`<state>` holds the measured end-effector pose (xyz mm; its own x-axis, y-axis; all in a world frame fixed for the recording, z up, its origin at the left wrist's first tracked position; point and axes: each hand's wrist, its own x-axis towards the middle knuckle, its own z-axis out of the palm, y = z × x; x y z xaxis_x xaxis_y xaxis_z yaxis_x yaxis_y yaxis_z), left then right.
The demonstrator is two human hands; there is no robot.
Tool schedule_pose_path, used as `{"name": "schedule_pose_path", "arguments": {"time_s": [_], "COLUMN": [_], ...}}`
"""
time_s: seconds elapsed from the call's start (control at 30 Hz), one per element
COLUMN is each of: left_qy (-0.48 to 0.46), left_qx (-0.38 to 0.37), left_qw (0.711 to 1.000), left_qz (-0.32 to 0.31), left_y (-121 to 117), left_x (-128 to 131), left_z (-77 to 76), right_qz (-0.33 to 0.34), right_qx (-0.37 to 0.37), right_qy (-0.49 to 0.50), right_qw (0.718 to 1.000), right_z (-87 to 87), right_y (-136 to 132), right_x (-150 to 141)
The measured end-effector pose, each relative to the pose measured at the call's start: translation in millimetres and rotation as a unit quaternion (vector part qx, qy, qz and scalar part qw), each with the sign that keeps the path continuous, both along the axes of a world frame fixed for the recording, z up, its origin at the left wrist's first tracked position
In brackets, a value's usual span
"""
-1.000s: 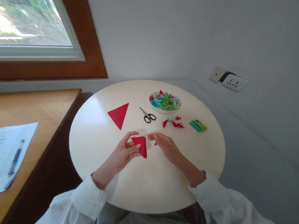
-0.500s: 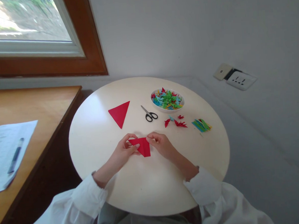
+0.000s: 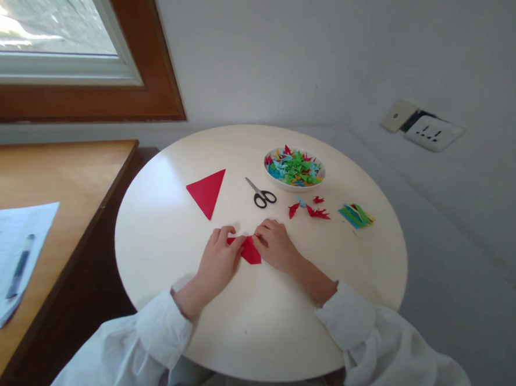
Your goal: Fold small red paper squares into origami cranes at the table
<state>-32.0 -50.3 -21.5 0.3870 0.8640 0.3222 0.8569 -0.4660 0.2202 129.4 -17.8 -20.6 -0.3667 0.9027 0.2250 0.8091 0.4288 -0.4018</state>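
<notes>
A folded piece of red paper [image 3: 250, 253] lies on the white round table in front of me, partly covered by my fingers. My left hand [image 3: 220, 258] is closed on its left part, thumb and fingers at the upper edge. From the other side, my right hand [image 3: 276, 244] pinches the upper right corner with its fingers curled. Beyond my left hand rests a red paper triangle [image 3: 207, 193]. Scissors [image 3: 261, 195] with black handles lie beyond my right hand, blades pointing away to the left.
A white bowl [image 3: 296, 186] full of small colourful folded paper birds stands at the back. Several loose red ones [image 3: 317, 212] lie before it, with a stack of coloured paper strips [image 3: 356, 215] to the right. A wooden desk [image 3: 94, 168] holds printed sheets and a pen [image 3: 21, 267].
The red paper, held up with a crease showing, is now down flat against the table. My left hand has turned over it, covering more of it. The view has shifted slightly.
</notes>
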Motion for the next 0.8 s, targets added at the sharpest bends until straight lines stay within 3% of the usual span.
{"name": "schedule_pose_path", "arguments": {"time_s": [0.17,0.8], "left_qy": [0.000,-0.006], "left_qx": [-0.019,-0.037], "left_qw": [0.998,0.998], "left_qz": [-0.052,-0.057], "left_y": [0.7,2.3], "left_x": [1.6,4.8], "left_z": [-6.5,-6.9], "right_qz": [-0.014,-0.018], "right_qx": [0.009,0.029], "right_qy": [-0.038,-0.082], "right_qw": [0.999,0.996], "right_z": [-2.3,-1.0], "right_y": [0.7,-0.3], "right_x": [-0.8,-4.3]}}
